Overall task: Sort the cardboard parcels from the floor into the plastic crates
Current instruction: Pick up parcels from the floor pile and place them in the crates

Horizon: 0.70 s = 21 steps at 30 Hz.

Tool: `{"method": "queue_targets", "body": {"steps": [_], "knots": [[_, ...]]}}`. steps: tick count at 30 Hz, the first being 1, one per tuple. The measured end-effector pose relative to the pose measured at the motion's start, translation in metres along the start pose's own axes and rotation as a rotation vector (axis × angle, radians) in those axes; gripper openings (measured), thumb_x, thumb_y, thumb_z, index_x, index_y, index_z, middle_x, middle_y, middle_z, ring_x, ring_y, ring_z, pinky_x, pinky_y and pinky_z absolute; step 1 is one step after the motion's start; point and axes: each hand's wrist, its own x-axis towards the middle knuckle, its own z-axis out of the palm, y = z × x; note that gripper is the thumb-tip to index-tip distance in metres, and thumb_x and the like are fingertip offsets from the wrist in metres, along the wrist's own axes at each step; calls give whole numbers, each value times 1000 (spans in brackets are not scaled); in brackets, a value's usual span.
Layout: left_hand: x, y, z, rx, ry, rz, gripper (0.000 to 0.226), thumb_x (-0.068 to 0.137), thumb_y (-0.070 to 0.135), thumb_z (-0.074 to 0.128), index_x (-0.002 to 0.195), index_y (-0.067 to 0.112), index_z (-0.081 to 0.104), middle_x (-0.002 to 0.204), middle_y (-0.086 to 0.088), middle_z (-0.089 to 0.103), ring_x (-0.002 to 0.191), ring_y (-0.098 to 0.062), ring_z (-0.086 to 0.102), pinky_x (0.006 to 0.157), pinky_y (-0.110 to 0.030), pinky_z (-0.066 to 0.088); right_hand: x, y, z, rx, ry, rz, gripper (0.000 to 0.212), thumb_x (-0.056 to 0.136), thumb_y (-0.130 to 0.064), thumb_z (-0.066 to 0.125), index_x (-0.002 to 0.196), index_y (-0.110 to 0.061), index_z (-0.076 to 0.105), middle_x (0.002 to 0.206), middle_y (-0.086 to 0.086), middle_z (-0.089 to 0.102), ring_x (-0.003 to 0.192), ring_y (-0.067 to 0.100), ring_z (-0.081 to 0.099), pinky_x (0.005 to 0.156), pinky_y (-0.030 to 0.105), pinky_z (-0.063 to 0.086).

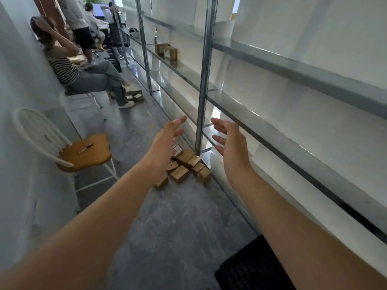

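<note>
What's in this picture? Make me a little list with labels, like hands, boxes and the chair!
hands: left hand and right hand open, holding nothing, stretched forward
boxes: cardboard parcels piled on the floor beside the metal shelf post
crate: black crate, partly in view, at the bottom edge
chair: chair on the left, a pen on its seat

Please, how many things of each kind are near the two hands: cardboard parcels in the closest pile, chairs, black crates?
Cardboard parcels: 8 in view; the left hand may hide more
White chair with wooden seat: 1
Black crate: 1
Total: 10
</note>
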Motion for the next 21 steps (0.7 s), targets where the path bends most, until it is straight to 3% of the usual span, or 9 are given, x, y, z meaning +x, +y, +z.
{"method": "queue_targets", "body": {"steps": [3, 6, 9, 11, 14, 19, 21], "knots": [[46, -18, -6, -2, 44, -44, 48, 104, 51, 34, 147, 37, 51, 156, -2, 45, 140, -20, 37, 119, -50, 29, 56, 25, 9, -1, -36, 29, 34, 113, -45, 35, 117, -42, 68, 132, -16, 64, 132, 14, 58, 111, 39, 46], [90, -30, -17, -4, 85, -90, 60, 90, 60, 40, 146, 39, 52, 158, -1, 43, 147, -23, 31, 121, -53, 26, 109, 40, 26, 5, -70, 45, 33, 115, -37, 36, 113, -39, 70, 115, -24, 63, 117, 5, 60, 96, 32, 46], [135, -45, -35, -32, 151, -136, 47, 101, 53, 40, 144, 40, 54, 157, -1, 45, 152, -29, 27, 122, -55, 25, 156, 57, 50, -8, -99, 62, 39, 114, -38, 35, 125, -32, 72, 123, -20, 66, 123, 9, 61, 99, 32, 47], [168, -56, -50, -45, 175, -163, 44, 103, 49, 38, 143, 38, 56, 156, -1, 46, 151, -29, 29, 122, -52, 26, 186, 68, 67, -33, -125, 82, 49, 107, -48, 34, 134, -31, 71, 136, -13, 65, 125, 9, 61, 103, 35, 48], [225, -69, -74, -62, 179, -191, 42, 105, 45, 37, 141, 38, 57, 155, -2, 46, 150, -28, 31, 121, -49, 27, 235, 81, 98, -40, -137, 138, 57, 92, -57, 33, 130, -36, 70, 143, -9, 65, 126, 13, 62, 112, 44, 49], [336, -95, -116, 1, 113, -238, 45, 106, 47, 32, 142, 37, 56, 152, -2, 49, 147, -30, 34, 120, -53, 28, 325, 109, 155, -64, -96, 169, 54, 93, -58, 33, 128, -36, 69, 143, -4, 66, 132, 18, 61, 116, 48, 49], [382, -104, -131, -4, 91, -263, 45, 105, 46, 32, 142, 36, 56, 151, -2, 49, 146, -29, 35, 119, -50, 29, 362, 121, 173, -63, -64, 188, 49, 103, -54, 34, 131, -34, 69, 144, -3, 65, 134, 18, 60, 117, 49, 48]]}}
